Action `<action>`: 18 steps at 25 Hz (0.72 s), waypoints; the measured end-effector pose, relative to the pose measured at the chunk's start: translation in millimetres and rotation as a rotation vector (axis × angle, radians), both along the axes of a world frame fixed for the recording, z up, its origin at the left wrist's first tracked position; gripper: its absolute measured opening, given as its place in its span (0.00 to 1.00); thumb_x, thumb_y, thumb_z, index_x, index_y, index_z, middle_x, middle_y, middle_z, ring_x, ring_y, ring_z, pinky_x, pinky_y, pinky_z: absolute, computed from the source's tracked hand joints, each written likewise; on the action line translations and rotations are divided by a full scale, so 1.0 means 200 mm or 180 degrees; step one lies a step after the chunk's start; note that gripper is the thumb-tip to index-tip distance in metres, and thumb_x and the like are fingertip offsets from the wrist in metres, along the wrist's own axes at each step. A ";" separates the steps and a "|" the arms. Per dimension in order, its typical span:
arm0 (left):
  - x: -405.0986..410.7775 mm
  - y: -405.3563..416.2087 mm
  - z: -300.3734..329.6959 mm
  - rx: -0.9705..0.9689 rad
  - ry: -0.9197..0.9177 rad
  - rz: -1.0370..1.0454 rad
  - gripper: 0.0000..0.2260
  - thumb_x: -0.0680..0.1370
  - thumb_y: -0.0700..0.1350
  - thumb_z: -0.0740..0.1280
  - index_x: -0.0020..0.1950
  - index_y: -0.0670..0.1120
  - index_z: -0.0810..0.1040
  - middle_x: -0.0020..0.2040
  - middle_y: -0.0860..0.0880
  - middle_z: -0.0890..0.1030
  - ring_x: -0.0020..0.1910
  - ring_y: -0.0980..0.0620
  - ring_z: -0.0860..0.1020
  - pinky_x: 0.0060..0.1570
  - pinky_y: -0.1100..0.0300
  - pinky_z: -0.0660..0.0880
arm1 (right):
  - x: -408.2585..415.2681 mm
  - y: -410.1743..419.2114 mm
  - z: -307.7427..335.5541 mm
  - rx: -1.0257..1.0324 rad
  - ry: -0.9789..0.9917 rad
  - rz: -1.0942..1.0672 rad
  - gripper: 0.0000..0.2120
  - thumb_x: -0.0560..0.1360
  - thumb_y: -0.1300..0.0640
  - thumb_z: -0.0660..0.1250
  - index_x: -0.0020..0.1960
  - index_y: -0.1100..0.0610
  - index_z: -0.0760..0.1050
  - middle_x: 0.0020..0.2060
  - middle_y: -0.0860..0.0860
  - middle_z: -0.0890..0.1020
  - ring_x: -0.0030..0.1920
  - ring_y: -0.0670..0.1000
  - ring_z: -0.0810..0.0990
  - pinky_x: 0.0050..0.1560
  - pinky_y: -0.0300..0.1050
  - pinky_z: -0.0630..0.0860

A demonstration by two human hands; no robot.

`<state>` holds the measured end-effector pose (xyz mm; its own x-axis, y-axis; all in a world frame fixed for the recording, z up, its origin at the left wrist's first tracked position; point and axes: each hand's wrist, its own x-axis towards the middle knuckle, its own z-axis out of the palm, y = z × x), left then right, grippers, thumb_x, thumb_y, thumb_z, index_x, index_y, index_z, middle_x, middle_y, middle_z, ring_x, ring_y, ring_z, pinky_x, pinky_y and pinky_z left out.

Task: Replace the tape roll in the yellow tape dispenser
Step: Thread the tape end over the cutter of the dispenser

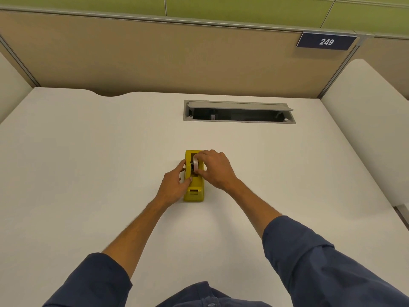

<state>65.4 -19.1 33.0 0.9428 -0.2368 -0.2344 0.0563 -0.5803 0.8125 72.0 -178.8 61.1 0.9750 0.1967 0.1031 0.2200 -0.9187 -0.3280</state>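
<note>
Closest to the camera, two dark blue sleeves (309,258) are pushed up the forearms, and both arms reach forward over a pale counter (88,162). The yellow tape dispenser (194,191) stands on the counter near its middle, lengthwise away from the person, with its cutter end toward the camera. The left hand (174,185) lies against the dispenser's left side, thumb on the top edge and fingertips touching the side wall, loosely curved round the body and bracing it. The right hand (215,169) comes over from the right side, its thumb and fingers pinching the tape roll (195,163), which stands on edge in the dispenser's open well; whether the roll is fully seated there cannot be told. Farther back, a grey cable hatch (239,111) is set into the counter with its lid tilted open over a dark cavity. Beyond the counter's far edge rises a tan partition (155,56) with a metal top rail, and a dark blue plate reading 249 (326,41) hangs at its upper right.
</note>
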 end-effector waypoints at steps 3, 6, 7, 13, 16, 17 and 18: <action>0.00 0.01 0.00 0.0002 0.0012 -0.0016 0.29 0.77 0.48 0.66 0.75 0.52 0.58 0.71 0.45 0.71 0.65 0.40 0.74 0.63 0.43 0.72 | 0.01 0.00 0.00 0.0096 -0.0031 -0.0030 0.15 0.74 0.49 0.70 0.58 0.53 0.76 0.55 0.52 0.82 0.53 0.55 0.78 0.51 0.51 0.72; 0.00 0.01 0.00 -0.0001 -0.0048 0.0034 0.28 0.77 0.48 0.67 0.75 0.51 0.60 0.70 0.45 0.72 0.66 0.42 0.72 0.64 0.43 0.72 | 0.02 0.00 0.00 0.0120 -0.0093 0.0009 0.15 0.73 0.48 0.70 0.57 0.53 0.77 0.52 0.52 0.83 0.49 0.55 0.79 0.50 0.50 0.72; 0.00 0.00 0.00 0.0008 -0.0084 0.0082 0.28 0.76 0.48 0.67 0.74 0.51 0.61 0.70 0.45 0.71 0.67 0.42 0.72 0.65 0.43 0.71 | 0.02 0.00 0.00 0.0118 -0.0107 0.0034 0.15 0.73 0.48 0.71 0.57 0.52 0.77 0.52 0.52 0.83 0.50 0.55 0.80 0.50 0.50 0.72; 0.00 -0.02 0.00 0.0129 -0.0605 0.0062 0.26 0.76 0.48 0.68 0.73 0.52 0.65 0.74 0.49 0.67 0.72 0.46 0.66 0.69 0.45 0.67 | -0.01 -0.02 -0.02 0.0705 -0.0047 0.0002 0.16 0.74 0.51 0.70 0.59 0.54 0.75 0.55 0.50 0.81 0.48 0.53 0.80 0.47 0.47 0.76; 0.02 -0.03 0.00 0.0032 -0.0690 0.0173 0.24 0.75 0.50 0.68 0.71 0.52 0.68 0.73 0.48 0.68 0.71 0.46 0.67 0.68 0.44 0.68 | -0.01 -0.02 0.00 0.1045 -0.0011 -0.0067 0.16 0.74 0.52 0.70 0.60 0.55 0.75 0.55 0.51 0.81 0.49 0.51 0.79 0.50 0.47 0.77; 0.02 -0.03 0.00 -0.0032 -0.0746 0.0207 0.24 0.75 0.50 0.69 0.70 0.52 0.69 0.72 0.49 0.69 0.71 0.47 0.67 0.67 0.44 0.69 | -0.01 -0.02 0.00 0.1157 -0.0001 -0.0108 0.16 0.74 0.52 0.71 0.59 0.55 0.75 0.54 0.50 0.81 0.50 0.50 0.80 0.51 0.47 0.77; 0.03 -0.03 0.01 -0.0086 -0.0811 0.0234 0.23 0.74 0.50 0.70 0.69 0.52 0.70 0.72 0.49 0.70 0.70 0.48 0.69 0.66 0.46 0.70 | -0.01 -0.02 0.01 0.1274 0.0018 -0.0160 0.16 0.73 0.53 0.72 0.59 0.55 0.75 0.54 0.50 0.81 0.50 0.50 0.80 0.52 0.46 0.77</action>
